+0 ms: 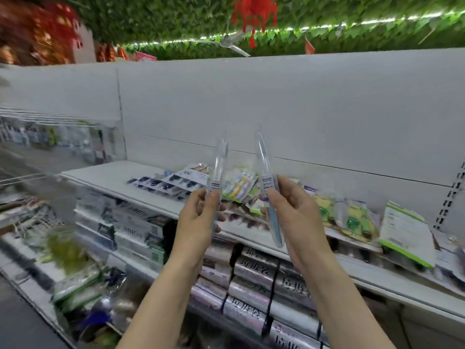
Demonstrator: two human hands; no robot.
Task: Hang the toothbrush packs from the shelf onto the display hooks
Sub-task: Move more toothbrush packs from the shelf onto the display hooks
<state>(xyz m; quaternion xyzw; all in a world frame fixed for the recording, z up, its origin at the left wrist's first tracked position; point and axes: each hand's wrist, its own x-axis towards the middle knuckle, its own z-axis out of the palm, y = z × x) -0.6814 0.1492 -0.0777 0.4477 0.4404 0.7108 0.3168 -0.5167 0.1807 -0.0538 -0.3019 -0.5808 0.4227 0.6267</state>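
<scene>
My left hand (201,215) grips a clear toothbrush pack (218,167) upright, its barcode label just above my fingers. In my right hand (289,207) is a second clear toothbrush pack (264,157) with a blue brush inside, tilted slightly left at the top. Both packs are held above the white shelf (105,175), in front of the bare white back panel (276,102). Several more packs lie in a loose pile (239,185) on the shelf behind my hands. No display hooks can be made out on the panel in front of me; the view is blurred.
Flat green-edged packets (405,233) and green blister packs (349,217) lie on the shelf to the right. Silver rolls with printed characters (254,288) fill the shelf below. Boxed goods (125,222) stand lower left. A slotted upright (453,192) runs at the right edge.
</scene>
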